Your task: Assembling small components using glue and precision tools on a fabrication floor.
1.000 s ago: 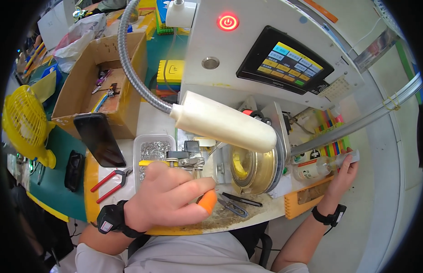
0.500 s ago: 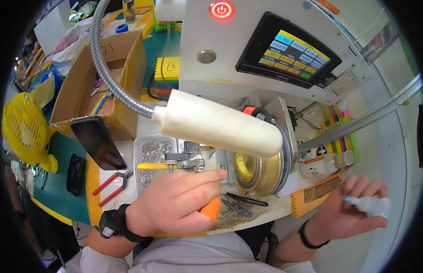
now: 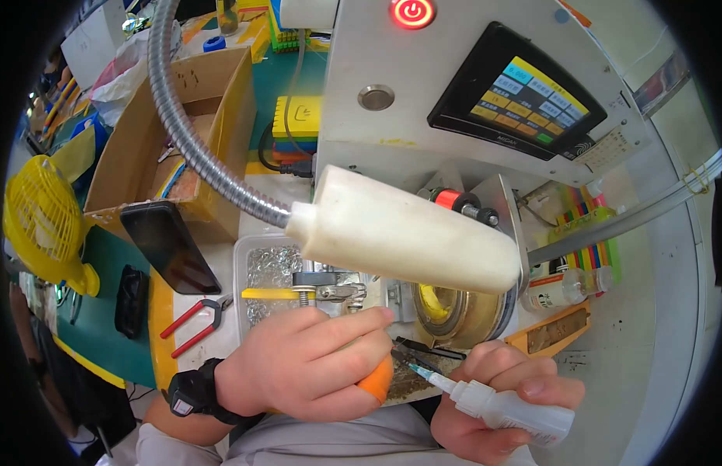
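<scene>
My left hand [image 3: 303,365], a watch on its wrist, is closed around a smooth orange thing [image 3: 376,380]. Only the thing's right end shows, so its kind is hidden. My right hand [image 3: 497,373] grips a small white squeeze bottle [image 3: 524,416] with a thin pale-blue tip. The bottle lies tilted, its tip pointing up and left toward the orange thing, a little apart from it. Just beyond my left hand is a metal toggle clamp [image 3: 338,292] with a yellow handle [image 3: 269,294]. Dark-handled hand tools [image 3: 427,349] lie between my hands, partly covered.
A white cylinder [image 3: 411,233] on a flexible metal hose hangs over a round wheel [image 3: 462,314]. Behind stands a white machine with a lit screen [image 3: 532,101]. Leftward are a plastic tub [image 3: 240,264] of small metal pieces, red-handled pliers [image 3: 196,328], a phone [image 3: 170,248] and a cardboard box [image 3: 229,147].
My right hand has brought the bottle from the far right in toward my left hand, and its tip now points left. My left hand still holds the orange thing. The view has shifted slightly.
</scene>
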Tool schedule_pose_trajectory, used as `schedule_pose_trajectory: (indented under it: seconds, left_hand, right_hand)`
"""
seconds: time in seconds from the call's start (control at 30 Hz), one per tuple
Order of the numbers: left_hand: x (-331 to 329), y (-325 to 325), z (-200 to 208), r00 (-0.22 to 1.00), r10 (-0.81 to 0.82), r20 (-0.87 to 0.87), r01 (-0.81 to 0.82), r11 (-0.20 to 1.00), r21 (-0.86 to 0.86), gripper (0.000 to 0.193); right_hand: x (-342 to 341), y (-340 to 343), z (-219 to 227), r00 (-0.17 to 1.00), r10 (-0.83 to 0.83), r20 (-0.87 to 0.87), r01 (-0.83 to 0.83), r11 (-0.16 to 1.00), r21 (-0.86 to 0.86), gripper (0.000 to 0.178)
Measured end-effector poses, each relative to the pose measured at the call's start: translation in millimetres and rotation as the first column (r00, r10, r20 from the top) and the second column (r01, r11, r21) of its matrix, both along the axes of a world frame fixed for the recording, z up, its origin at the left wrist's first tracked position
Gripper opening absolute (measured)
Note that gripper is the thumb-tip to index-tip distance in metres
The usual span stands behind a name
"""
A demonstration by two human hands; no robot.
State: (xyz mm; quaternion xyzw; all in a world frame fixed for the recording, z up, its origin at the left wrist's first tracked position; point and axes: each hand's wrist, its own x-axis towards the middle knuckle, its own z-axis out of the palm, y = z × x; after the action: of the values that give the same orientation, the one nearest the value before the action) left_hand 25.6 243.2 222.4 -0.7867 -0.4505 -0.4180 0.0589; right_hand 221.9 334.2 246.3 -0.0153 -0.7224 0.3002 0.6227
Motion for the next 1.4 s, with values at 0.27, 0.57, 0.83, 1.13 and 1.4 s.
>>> schedule_pose_trajectory:
  seconds: [0.27,0.57,0.83,1.13,1.4]
  left_hand:
    - [-2.0,2.5,2.9,1.0,-0.015,-0.006,0.015,1.0,0.016,0.035]
    - [-2.7,1.8,1.9,1.0,-0.012,-0.007,0.012,1.0,0.014,0.04]
    - [-3.0,1.8,0.8,1.0,-0.009,-0.021,0.01,1.0,0.027,0.039]
    - [-2.2,0.7,1.6,0.999,-0.003,-0.044,0.005,1.0,0.029,0.037]
    - [-3.7,-0.1,2.4,0.998,0.002,-0.065,0.0,1.0,0.027,0.038]
  right_hand:
    - [-14.7,-2.6,-3.9,0.993,0.057,-0.106,-0.056,0.998,0.018,0.029]
    - [-12.3,-3.3,-5.6,0.994,0.075,-0.076,-0.073,0.997,0.024,0.027]
    - [-17.1,-2.6,-8.7,0.993,0.037,-0.115,-0.033,0.999,0.035,0.029]
    - [-15.5,-3.8,-7.5,0.997,0.011,-0.077,-0.008,0.999,0.032,0.03]
    - [-15.3,-3.6,-7.4,0.997,0.015,-0.071,-0.013,0.999,0.03,0.033]
